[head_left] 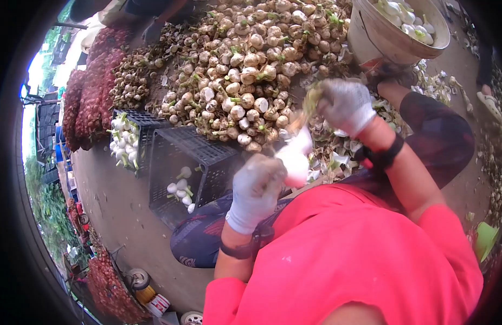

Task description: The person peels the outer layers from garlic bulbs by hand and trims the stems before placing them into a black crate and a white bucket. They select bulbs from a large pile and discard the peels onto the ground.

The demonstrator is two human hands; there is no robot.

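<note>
My left hand, in a white work glove, is closed on a white and pinkish garlic bulb, which is smeared by motion. Up and to the right, my right hand, also gloved, is closed on a strip of dry brownish garlic skin that trails down toward the bulb. Just beyond both hands rises a large heap of unpeeled garlic. Loose peelings lie below my right hand.
A black crate with several white bulbs stands left of my knee, another filled crate behind it. At the upper right is a bucket of peeled garlic. Red mesh sacks lie far left. Another person's hand shows at the top.
</note>
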